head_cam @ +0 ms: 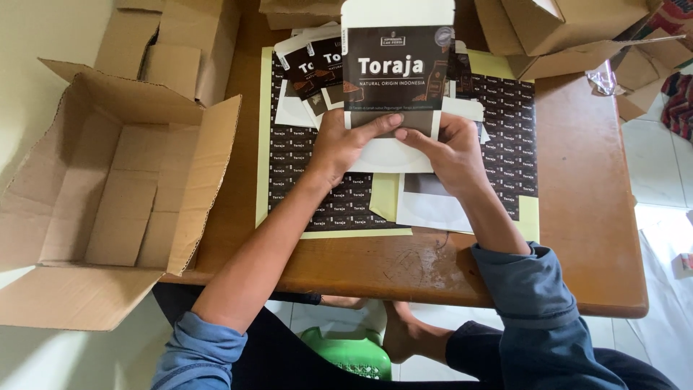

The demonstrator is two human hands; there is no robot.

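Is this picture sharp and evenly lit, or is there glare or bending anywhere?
Head view: sharp on the carton and both hands, left hand, right hand; daylight washes out the floor at right; the table edge bows from the wide lens.

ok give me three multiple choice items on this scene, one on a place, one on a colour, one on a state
1. Where is the big open cardboard box?
A. left of the table
B. on the printed sheets
C. under the table

2. What colour is the front of the flat carton held by both hands?
A. bright red
B. dark brown
C. green

3. How do the left hand and right hand stand?
A. both off the carton
B. only the left hand grips it
C. both grip its lower edge

Answers:
1 A, it sits beside the wooden table on the left.
2 B, the panel is dark brown with white flaps.
3 C, fingers of both hands close on it.
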